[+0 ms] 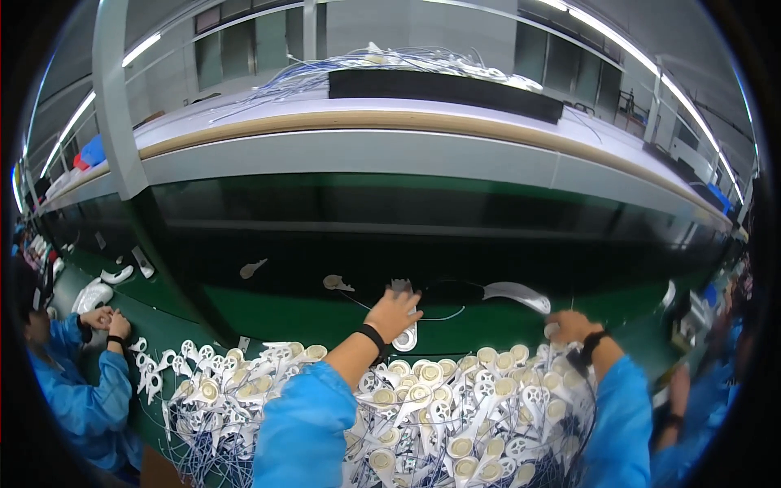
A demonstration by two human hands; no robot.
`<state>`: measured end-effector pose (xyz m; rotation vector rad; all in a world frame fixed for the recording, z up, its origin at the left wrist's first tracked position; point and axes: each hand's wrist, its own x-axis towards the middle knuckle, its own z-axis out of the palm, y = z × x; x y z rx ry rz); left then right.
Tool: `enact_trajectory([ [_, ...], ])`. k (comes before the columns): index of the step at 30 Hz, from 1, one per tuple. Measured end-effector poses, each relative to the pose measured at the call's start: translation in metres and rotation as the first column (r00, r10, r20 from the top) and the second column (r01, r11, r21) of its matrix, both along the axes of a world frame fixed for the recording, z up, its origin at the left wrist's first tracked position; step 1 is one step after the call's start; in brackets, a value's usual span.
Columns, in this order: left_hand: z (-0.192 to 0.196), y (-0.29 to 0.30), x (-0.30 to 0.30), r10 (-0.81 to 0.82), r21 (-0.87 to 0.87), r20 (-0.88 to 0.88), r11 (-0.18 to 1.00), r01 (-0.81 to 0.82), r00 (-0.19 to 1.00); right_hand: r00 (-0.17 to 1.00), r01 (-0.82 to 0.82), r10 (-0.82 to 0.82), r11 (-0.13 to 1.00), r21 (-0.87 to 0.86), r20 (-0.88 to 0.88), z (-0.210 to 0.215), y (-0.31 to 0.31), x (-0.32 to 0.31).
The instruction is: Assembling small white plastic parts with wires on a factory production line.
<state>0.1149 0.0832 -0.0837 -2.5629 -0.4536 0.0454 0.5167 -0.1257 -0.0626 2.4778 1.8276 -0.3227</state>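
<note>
My left hand [393, 313] is closed over a white plastic part [404, 338] with a round end, on the green belt just beyond the pile. The hand covers the part's middle. Farther right, my right hand [573, 327] is blurred, its fingers curled in at the far right edge of the pile. Something pale and round shows at its fingertips, too smeared to name. Below both hands spreads a big pile of white plastic parts [419, 396] with round cream discs and thin wires. A curved white shell [518, 294] lies between the hands, a little farther off.
Two loose white parts [335, 283] [253, 268] lie on the green belt [301, 313] to the left. Beyond rises a shelf [358, 122] holding a black bar [443, 93] and bundled wires. A post [122, 106] stands left. A co-worker in blue sleeves [98, 398] works at left, another at right.
</note>
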Motion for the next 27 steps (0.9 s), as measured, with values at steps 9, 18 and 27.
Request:
enact_trajectory([
  [9,0.006,-0.013,0.027,-0.094,0.082,0.188,0.993,0.079,0.978,0.981,0.118,-0.132,0.988,0.104,0.143,-0.013,0.009,0.011],
  [18,0.085,-0.044,-0.016,0.051,-0.252,0.724,0.948,0.195,0.688,0.927,0.199,0.029,0.807,0.556,-0.374,0.129,-0.087,-0.01],
  [27,0.104,-0.084,-0.068,0.52,-0.532,0.829,0.623,0.573,0.205,0.74,0.311,0.293,0.65,0.694,-0.606,0.233,-0.251,-0.058],
])
